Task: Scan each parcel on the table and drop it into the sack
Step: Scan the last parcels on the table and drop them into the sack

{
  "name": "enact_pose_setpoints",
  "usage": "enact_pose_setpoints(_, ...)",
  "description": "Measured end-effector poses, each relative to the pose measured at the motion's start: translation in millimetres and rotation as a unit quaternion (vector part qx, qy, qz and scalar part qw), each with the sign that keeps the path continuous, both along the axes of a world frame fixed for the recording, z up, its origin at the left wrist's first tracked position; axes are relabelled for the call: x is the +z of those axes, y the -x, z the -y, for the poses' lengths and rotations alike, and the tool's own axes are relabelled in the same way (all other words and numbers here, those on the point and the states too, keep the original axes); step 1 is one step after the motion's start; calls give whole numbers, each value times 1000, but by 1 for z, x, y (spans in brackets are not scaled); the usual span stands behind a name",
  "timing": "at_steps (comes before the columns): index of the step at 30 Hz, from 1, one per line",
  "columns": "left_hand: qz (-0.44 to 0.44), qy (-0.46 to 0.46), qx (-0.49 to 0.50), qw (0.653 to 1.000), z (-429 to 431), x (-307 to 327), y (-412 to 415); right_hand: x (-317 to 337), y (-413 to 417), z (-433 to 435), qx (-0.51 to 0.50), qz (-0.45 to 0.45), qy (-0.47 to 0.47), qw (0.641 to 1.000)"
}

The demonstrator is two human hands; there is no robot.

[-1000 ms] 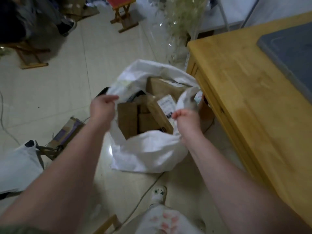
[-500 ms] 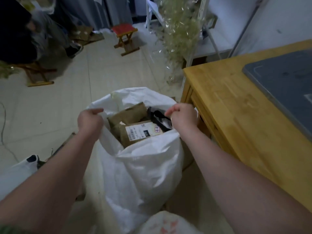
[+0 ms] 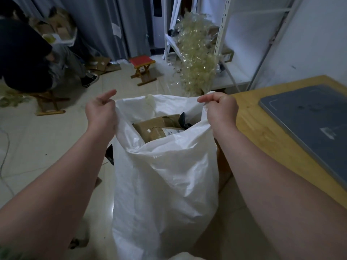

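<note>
1. The left hand (image 3: 101,111) grips the left edge of the sack's mouth. Its fingers curl into the white fabric and the thumb sticks up free. The right hand (image 3: 219,109) holds the opposite edge in a closed fist, with the rim bunched under its knuckles.
2. Between the two hands hangs the sack (image 3: 165,184), its mouth held open and facing up. Its long axis runs straight down from the hands toward the floor.
3. Just below the hands, inside the mouth, lie brown parcels (image 3: 155,126), one with a white label. A black item (image 3: 183,120) is tucked against them on the right-hand side.
4. The table (image 3: 262,128) stands just to the right of the right hand, so that hand looks better placed for any reach there. The left hand is well apart from it, across the sack.
5. Beyond the right hand, a grey mat (image 3: 309,119) lies on the table. No parcel shows on the visible part, but the frame edge cuts the table off, so I cannot tell whether any remain.
6. The left fingertips are hidden in the fold. The foot of the sack and how deep the parcels go are also out of sight.
</note>
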State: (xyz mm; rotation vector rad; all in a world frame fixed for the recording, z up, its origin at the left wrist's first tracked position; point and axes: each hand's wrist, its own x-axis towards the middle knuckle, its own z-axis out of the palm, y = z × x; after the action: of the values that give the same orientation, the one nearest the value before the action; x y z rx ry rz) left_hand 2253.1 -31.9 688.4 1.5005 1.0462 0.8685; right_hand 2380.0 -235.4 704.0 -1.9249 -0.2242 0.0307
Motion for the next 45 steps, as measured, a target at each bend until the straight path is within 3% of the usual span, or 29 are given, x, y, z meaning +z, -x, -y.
enact_pose_setpoints(6,-22,-31,28,999,20,-26,24,-25,19,30,-2,17,-2,1000)
enact_pose_setpoints(8,-170,-66,-14,983,28,-69,46,-65,32,44,21,-45,84,995)
enact_pose_setpoints(10,-392,-25,-144,908,41,-122,70,-114,48,63,50,-174,260,948)
enact_pose_setpoints(12,-483,33,-201,851,47,-155,85,-148,51,82,40,-252,337,906)
enact_pose_setpoints(17,-514,-23,-175,839,46,-149,75,-155,29,100,-12,-254,370,893)
enact_pose_setpoints(20,-529,-76,-184,825,55,-147,74,-157,42,102,29,-228,347,909)
enact_pose_setpoints(23,-498,-116,-164,844,58,-142,71,-143,56,108,87,-223,306,921)
enact_pose_setpoints(27,-488,-132,-140,852,77,-140,74,-120,86,124,159,-309,213,913)
enact_pose_setpoints(33,-480,-178,-129,849,114,-147,75,-117,124,161,240,-440,130,856)
enact_pose_setpoints(37,-511,-188,-168,822,142,-154,68,-128,125,189,250,-466,151,835)
enact_pose_setpoints(41,-585,-201,-182,764,184,-155,46,-134,114,217,238,-470,180,831)
enact_pose_setpoints(45,-570,-238,-270,739,217,-156,8,-139,99,241,235,-460,229,825)
